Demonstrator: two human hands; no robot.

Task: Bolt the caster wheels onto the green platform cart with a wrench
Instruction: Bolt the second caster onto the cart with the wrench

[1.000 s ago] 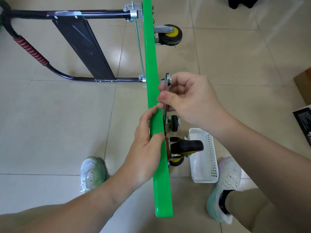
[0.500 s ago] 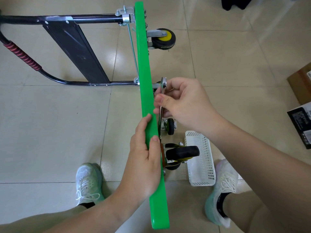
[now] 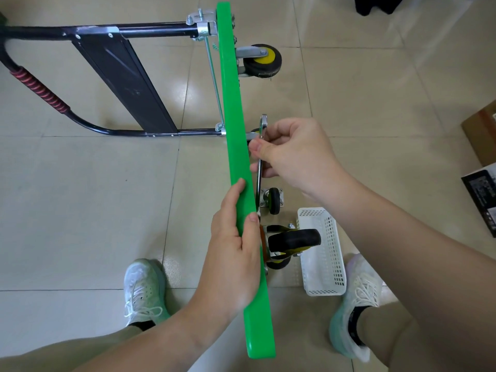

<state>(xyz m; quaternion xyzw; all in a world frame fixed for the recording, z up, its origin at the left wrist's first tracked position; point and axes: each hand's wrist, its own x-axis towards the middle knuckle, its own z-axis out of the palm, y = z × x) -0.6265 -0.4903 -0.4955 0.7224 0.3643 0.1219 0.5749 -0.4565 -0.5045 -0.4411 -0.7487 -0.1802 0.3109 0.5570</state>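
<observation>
Cart: the green platform cart (image 3: 236,146) is stood on its long edge on the tiled floor (image 3: 80,197) and is seen edge-on, running from between the feet to the top of the view.
Handle: the black folding handle (image 3: 128,76) with a red grip is laid out flat to the left of the deck.
Near caster: a black caster wheel (image 3: 294,237) is seated against the deck's right face, just beside the left hand.
Far caster: a yellow-hubbed caster (image 3: 264,60) is mounted at the far end of the same face.
Wrench: the wrench (image 3: 259,183) is held upright close along the right face; its lower end is beside the left thumb, and contact with a bolt cannot be told.
Right hand: the right hand (image 3: 295,154) has the wrench shaft pinched between thumb and curled fingers.
Left hand: the left hand (image 3: 233,253) is wrapped over the deck's upper edge, fingers pressed together on the left face, thumb on top.
Loose caster: a small caster (image 3: 273,201) is lying on the floor near the deck.
Basket: a white perforated basket (image 3: 322,253) is set beside the right shoe (image 3: 357,304).
Periphery: a cardboard box (image 3: 480,135) and a dark booklet (image 3: 483,194) are seen at the right edge.
</observation>
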